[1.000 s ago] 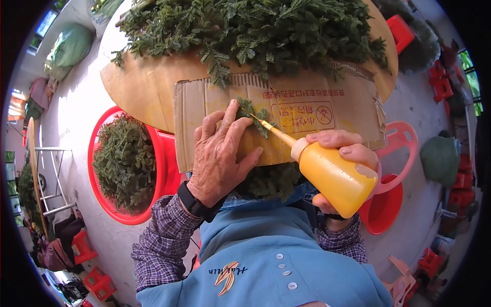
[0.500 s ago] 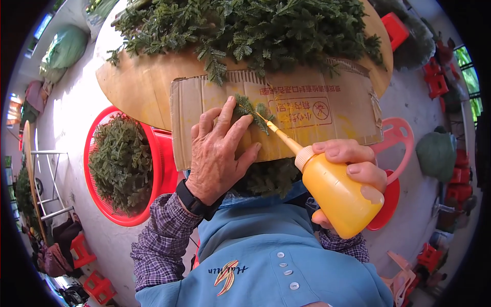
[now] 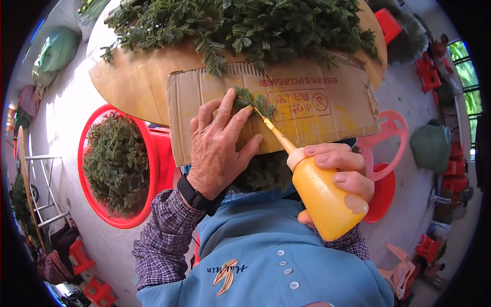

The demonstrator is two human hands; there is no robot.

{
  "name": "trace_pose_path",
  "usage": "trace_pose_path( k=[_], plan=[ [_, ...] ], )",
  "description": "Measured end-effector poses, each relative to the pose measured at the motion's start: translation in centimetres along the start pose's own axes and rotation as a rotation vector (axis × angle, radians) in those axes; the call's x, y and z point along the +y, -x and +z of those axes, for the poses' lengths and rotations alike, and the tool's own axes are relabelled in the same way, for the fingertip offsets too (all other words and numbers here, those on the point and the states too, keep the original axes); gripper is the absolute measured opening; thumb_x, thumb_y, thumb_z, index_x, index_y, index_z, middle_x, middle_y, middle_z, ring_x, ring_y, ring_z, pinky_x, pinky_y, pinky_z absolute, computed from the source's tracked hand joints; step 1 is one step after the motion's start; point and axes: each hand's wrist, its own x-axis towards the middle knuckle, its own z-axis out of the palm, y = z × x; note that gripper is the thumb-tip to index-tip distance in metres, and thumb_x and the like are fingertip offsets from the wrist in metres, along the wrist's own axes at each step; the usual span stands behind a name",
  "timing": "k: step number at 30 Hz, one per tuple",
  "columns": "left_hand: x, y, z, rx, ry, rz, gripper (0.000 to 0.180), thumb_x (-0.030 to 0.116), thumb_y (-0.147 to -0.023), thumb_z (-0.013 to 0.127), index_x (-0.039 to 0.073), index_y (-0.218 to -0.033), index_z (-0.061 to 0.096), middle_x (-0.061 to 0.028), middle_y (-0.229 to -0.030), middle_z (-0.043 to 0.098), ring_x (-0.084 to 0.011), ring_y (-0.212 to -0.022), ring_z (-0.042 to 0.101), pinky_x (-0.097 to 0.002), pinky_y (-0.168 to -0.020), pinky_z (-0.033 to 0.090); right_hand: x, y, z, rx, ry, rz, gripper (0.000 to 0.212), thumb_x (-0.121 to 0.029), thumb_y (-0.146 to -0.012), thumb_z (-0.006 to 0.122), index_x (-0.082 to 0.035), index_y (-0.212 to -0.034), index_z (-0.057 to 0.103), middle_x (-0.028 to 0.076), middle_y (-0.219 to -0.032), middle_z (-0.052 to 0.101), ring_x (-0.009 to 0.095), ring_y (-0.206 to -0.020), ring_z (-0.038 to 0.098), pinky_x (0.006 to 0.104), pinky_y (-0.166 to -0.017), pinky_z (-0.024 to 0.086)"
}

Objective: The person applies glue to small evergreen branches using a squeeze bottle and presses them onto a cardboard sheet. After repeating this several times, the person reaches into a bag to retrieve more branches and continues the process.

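Note:
My left hand [image 3: 219,140] lies with fingers spread on a flattened piece of cardboard [image 3: 204,92], its index and middle fingertips on a small green fir sprig [image 3: 246,97]. Held in my right hand [image 3: 341,166] is a yellow squeeze bottle [image 3: 327,197] with a ribbed cap and a long tapered nozzle. It tilts up and left, and the nozzle tip meets the sprig's stem next to my left middle finger. Yellow smears mark the cardboard around it. Part of my right hand is hidden behind the bottle.
A heap of fir sprigs [image 3: 245,30] covers the far part of the round wooden table [image 3: 133,84]. At left, a red basket [image 3: 82,169] holds more greenery [image 3: 116,163]. Greenery [image 3: 268,171] also lies below the cardboard's near edge. A pink plastic chair [image 3: 396,140] stands at right.
The nozzle tip has slid up and left along the sprig's stem, the bottle moving left with my right hand. My left hand keeps its place on the sprig. The whole view has shifted slightly.

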Motion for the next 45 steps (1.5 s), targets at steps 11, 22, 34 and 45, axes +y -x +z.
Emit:
trace_pose_path(
  k=[11,22,34,45],
  plan=[
    [-0.1,0.0,0.1,0.009,0.011,0.007,0.05,0.026,-0.076,0.075,0.009,-0.122,0.065,-0.0141,-0.146,0.049,-0.0333,-0.124,0.048,-0.0442,-0.103,0.036,-0.2,0.5,0.1,-0.022,0.067,0.028,0.06,-0.03,-0.076,0.085,-0.007,-0.114,0.044,0.02,-0.113,0.058,0.038,-0.097,0.065,0.0474,-0.082,0.059],
    [-0.2,0.1,0.3,0.023,-0.009,0.03,0.049,0.026,-0.077,0.075,0.009,-0.121,0.064,-0.0134,-0.146,0.049,-0.0332,-0.124,0.048,-0.0443,-0.103,0.037,-0.5,1.5,-0.9,-0.027,0.085,0.048,0.061,-0.033,-0.078,0.083,-0.009,-0.117,0.042,0.019,-0.115,0.055,0.037,-0.099,0.063,0.0466,-0.084,0.057],
    [-0.2,0.0,0.2,0.018,-0.017,0.029,0.048,0.025,-0.077,0.075,0.009,-0.121,0.065,-0.0124,-0.145,0.05,-0.033,-0.122,0.049,-0.0445,-0.103,0.036,-0.6,1.7,-1.6,-0.042,0.076,0.019,0.065,-0.035,-0.08,0.082,-0.01,-0.123,0.04,0.02,-0.117,0.052,0.038,-0.101,0.062,0.0462,-0.085,0.056],
    [-0.3,0.0,0.2,0.016,-0.031,0.037,0.047,0.026,-0.077,0.074,0.009,-0.119,0.066,-0.0147,-0.144,0.05,-0.0338,-0.123,0.048,-0.0442,-0.102,0.036,-0.6,2.2,-2.4,-0.032,0.093,0.011,0.066,-0.038,-0.079,0.082,-0.01,-0.122,0.04,0.019,-0.117,0.052,0.039,-0.101,0.062,0.0471,-0.085,0.056]
  ],
)
